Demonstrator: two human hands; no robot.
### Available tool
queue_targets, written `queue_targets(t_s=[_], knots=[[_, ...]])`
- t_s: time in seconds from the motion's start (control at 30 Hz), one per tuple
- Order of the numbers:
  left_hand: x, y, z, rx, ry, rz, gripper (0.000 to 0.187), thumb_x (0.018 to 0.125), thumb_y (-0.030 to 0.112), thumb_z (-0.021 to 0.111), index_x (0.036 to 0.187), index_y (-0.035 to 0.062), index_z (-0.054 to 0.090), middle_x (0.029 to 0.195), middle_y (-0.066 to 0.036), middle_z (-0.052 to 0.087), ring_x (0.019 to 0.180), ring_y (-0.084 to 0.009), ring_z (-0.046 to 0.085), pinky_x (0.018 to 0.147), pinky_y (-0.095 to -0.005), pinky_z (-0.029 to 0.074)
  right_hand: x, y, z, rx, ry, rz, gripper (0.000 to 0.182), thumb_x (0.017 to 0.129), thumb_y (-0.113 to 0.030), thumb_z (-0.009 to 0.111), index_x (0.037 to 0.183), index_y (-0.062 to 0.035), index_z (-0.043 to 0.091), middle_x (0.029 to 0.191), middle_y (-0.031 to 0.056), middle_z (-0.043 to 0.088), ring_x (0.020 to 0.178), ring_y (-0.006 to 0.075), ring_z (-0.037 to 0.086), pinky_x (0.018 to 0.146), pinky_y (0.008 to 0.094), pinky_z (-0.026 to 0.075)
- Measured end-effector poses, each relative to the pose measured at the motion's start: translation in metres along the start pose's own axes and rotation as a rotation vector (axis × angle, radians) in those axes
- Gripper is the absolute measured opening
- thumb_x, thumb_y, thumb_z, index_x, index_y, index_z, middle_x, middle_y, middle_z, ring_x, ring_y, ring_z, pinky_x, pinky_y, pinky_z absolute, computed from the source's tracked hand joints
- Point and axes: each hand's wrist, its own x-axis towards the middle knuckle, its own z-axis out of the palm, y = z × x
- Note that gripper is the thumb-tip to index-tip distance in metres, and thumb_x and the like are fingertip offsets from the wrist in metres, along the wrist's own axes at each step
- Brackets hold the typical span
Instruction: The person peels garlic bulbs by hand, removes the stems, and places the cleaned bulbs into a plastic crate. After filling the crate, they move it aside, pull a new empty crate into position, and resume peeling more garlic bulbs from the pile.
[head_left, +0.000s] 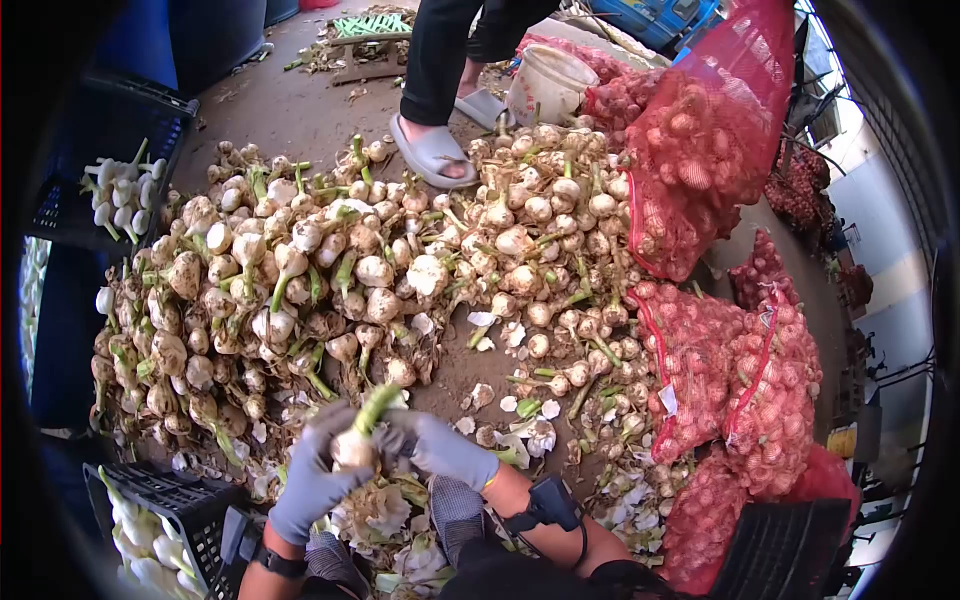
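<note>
My left hand [318,478], in a grey glove with dark fingertips, is closed around a garlic bulb [352,450]. The bulb looks whitish, and its thick green stem points up and to the right. Close against the bulb's right side is my right hand [438,447], gloved the same way, its fingers curled in near the base of the stem. What those fingers grip, if anything, is hidden. Beyond both hands spreads a large heap of soiled garlic bulbs [290,262]. Loose papery peels [375,518] lie below the hands, around my shoes.
Black crates holding cleaned garlic stand at lower left [205,500] and upper left [65,205]. Red mesh sacks [690,360] full of bulbs line the right side. Another person's sandalled foot [435,155] is at the heap's far edge, near a white bucket [548,85].
</note>
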Motion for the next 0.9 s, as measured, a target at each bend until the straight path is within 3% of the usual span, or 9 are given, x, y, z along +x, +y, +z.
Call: queue_targets(t_s=[0.1,0.17,0.23,0.43,0.63,0.7,0.77,0.83,0.9], knots=[[-0.01,0.007,0.0,0.263,-0.074,0.166,0.067,0.066,0.006,0.08,0.126,-0.0013,0.052,0.12,-0.007,0.055,0.107,-0.017,0.057,0.092,-0.0287,0.047,0.005,-0.007,0.007,0.106,-0.076,0.217,0.027,0.096,-0.011,0.055,0.119,0.0005,0.059,0.089,0.0051,0.067,0.062,0.0099,0.06,0.05,0.0236,0.046],[-0.013,0.018,0.002,-0.438,0.044,-0.279,0.066,0.064,0.006,0.082,0.124,-0.0006,0.054,0.124,-0.009,0.054,0.116,-0.0205,0.052,0.102,-0.0337,0.04,0.007,-0.02,0.018,0.097,-0.013,0.218,0.019,0.094,-0.009,0.055,0.109,-0.0005,0.063,0.083,0.0002,0.064,0.054,0.0066,0.055,0.05,0.0207,0.042],[-0.012,0.004,-0.001,-0.452,0.063,-0.272,0.065,0.062,0.008,0.082,0.122,0.0001,0.056,0.124,-0.01,0.054,0.12,-0.0219,0.049,0.107,-0.0351,0.034,0.008,-0.024,0.022,0.117,0.012,0.403,0.022,0.097,-0.017,0.053,0.105,0.0005,0.062,0.082,0.001,0.064,0.055,0.0062,0.055,0.05,0.0209,0.043],[-0.01,-0.011,-0.009,0.072,0.027,0.169,0.068,0.064,0.012,0.081,0.124,-0.0007,0.054,0.126,-0.011,0.053,0.116,-0.0223,0.053,0.102,-0.0354,0.041,0.004,0.013,0.029,0.226,0.13,0.293,0.026,0.095,-0.024,0.054,0.096,-0.0004,0.065,0.07,0.0068,0.063,0.055,0.0131,0.057,0.051,0.0246,0.043],[-0.028,0.008,-0.001,-0.767,0.2,-0.173,0.081,0.077,0.016,0.077,0.144,0.0056,0.032,0.12,-0.007,0.056,0.096,-0.019,0.062,0.07,-0.0276,0.055,0.007,0.012,0.048,-0.904,0.284,0.006,0.02,0.076,-0.015,0.062,0.09,-0.0015,0.065,0.078,0.0187,0.064,0.07,0.0369,0.062,0.065,0.0439,0.05],[-0.025,0.008,-0.002,-0.871,0.222,-0.178,0.082,0.08,0.021,0.075,0.147,0.0098,0.028,0.119,-0.008,0.055,0.087,-0.0175,0.061,0.063,-0.0239,0.052,0.008,0.013,0.053,-0.805,0.319,-0.319,0.024,0.072,-0.015,0.064,0.092,-0.0023,0.065,0.078,0.0187,0.063,0.079,0.0386,0.063,0.075,0.048,0.05],[-0.022,0.004,-0.001,-0.983,0.239,-0.181,0.083,0.083,0.025,0.072,0.15,0.0139,0.024,0.119,-0.008,0.054,0.078,-0.016,0.059,0.056,-0.0202,0.049,0.012,0.01,0.058,-0.731,0.355,-0.263,0.022,0.077,-0.012,0.065,0.097,-0.0029,0.065,0.084,0.0155,0.067,0.081,0.0308,0.066,0.077,0.042,0.051],[-0.027,-0.006,-0.002,-0.667,0.178,-0.128,0.085,0.083,0.021,0.072,0.151,0.0134,0.021,0.118,-0.008,0.055,0.08,-0.0156,0.061,0.056,-0.0215,0.05,0.015,-0.005,0.062,0.309,0.177,-0.014,0.021,0.085,-0.01,0.064,0.104,-0.0022,0.064,0.093,0.01,0.069,0.083,0.0186,0.065,0.077,0.035,0.051],[-0.032,-0.005,-0.003,-0.401,0.162,-0.092,0.085,0.084,0.02,0.073,0.15,0.0118,0.021,0.114,-0.009,0.057,0.081,-0.0158,0.062,0.054,-0.0218,0.05,0.02,0.015,0.044,0.214,0.019,0.11,0.022,0.09,-0.01,0.062,0.11,-0.0004,0.061,0.1,0.0059,0.069,0.086,0.0112,0.06,0.078,0.0297,0.05]])
